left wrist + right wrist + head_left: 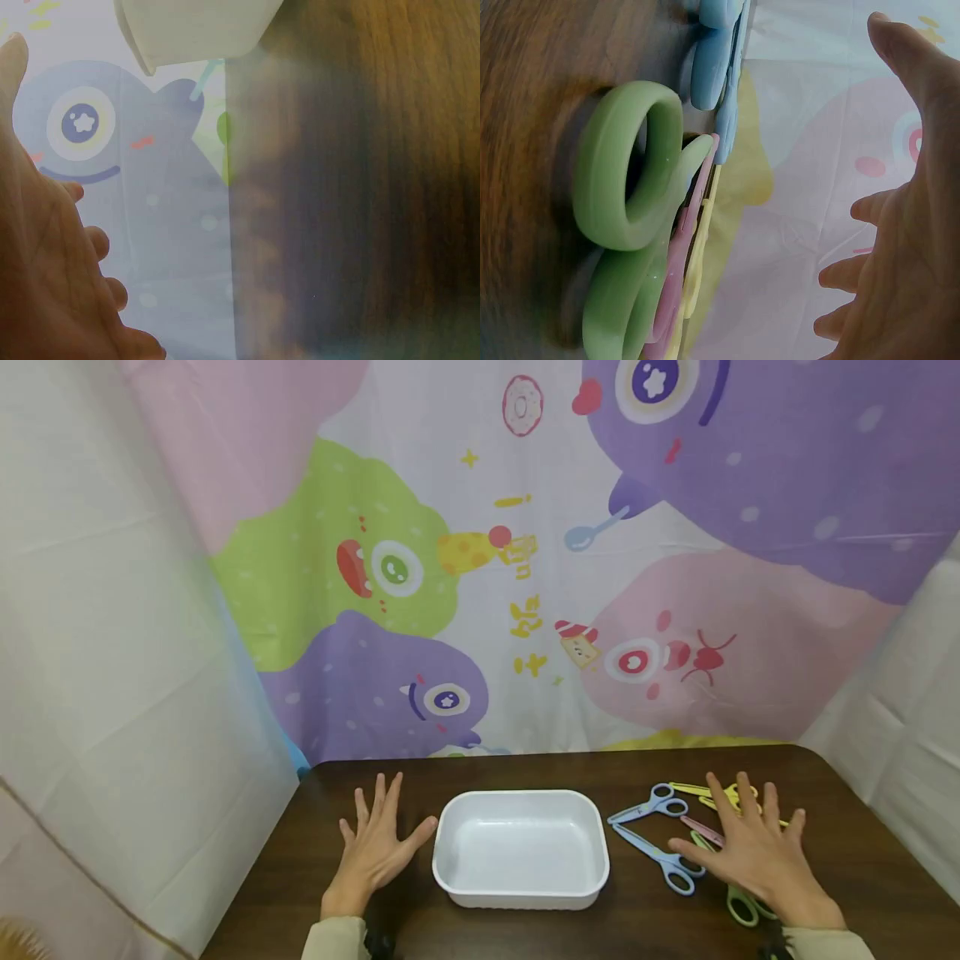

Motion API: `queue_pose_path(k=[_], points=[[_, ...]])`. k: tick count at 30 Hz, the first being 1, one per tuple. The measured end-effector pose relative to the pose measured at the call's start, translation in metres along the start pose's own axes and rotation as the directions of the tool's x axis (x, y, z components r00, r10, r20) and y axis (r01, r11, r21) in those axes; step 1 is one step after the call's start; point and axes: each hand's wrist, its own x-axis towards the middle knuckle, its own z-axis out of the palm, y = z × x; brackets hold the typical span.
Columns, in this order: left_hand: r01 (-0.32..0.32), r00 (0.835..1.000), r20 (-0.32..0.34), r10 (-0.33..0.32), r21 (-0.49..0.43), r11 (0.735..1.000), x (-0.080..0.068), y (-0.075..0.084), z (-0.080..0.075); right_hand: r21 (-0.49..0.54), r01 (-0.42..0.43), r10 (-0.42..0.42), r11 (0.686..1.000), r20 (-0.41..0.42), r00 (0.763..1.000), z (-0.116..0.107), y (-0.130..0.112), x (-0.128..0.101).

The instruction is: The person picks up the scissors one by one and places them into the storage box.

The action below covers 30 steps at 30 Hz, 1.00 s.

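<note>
Head view: both my hands lie flat and spread on the dark wood-grain table, holding nothing. Left hand sits just left of the white tray, apart from it. Right hand rests over a pile of scissors: blue scissors lie open between tray and hand, green scissors poke out under the palm, yellow scissors and a pink pair show behind the fingers. The tray is a rounded rectangle of smooth, glossy plastic, and nothing lies in it. I judge this the starting pose, no pick begun; the next move calls for curling the fingers round one pair's handles.

Left wrist view: palm open, fingers loose, the tray's corner above, blurred wood grain beside.

Right wrist view: fingers straight, gripping nothing. The green handle loop is thick, matte and rounded, with the pink and yellow blades stacked against it and the blue handle beyond.
</note>
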Motion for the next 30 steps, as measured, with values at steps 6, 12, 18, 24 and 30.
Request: queue_pose_path(k=[6,12,18,24,30], points=[[0.020,0.999,0.037,-0.020,-0.020,1.000,0.002,0.000,0.002,-0.002,0.003,-0.003,1.000,-0.017,1.000,0.000,-0.003,0.001],[0.029,0.998,0.049,-0.028,-0.028,0.999,0.003,0.006,0.003,0.021,0.000,-0.001,1.000,0.011,1.000,0.001,-0.008,0.001],[0.018,0.999,0.041,-0.017,-0.040,0.999,0.005,0.014,0.005,0.047,-0.011,0.009,0.999,0.043,0.999,0.003,-0.009,-0.001],[0.018,0.999,0.031,-0.017,-0.037,0.999,0.004,0.019,0.010,0.061,-0.016,0.013,0.998,0.063,0.998,0.004,-0.010,-0.001],[0.012,1.000,0.024,-0.011,-0.052,0.999,0.003,0.024,0.015,0.068,-0.014,0.009,0.998,0.066,0.998,0.004,-0.011,-0.002]])
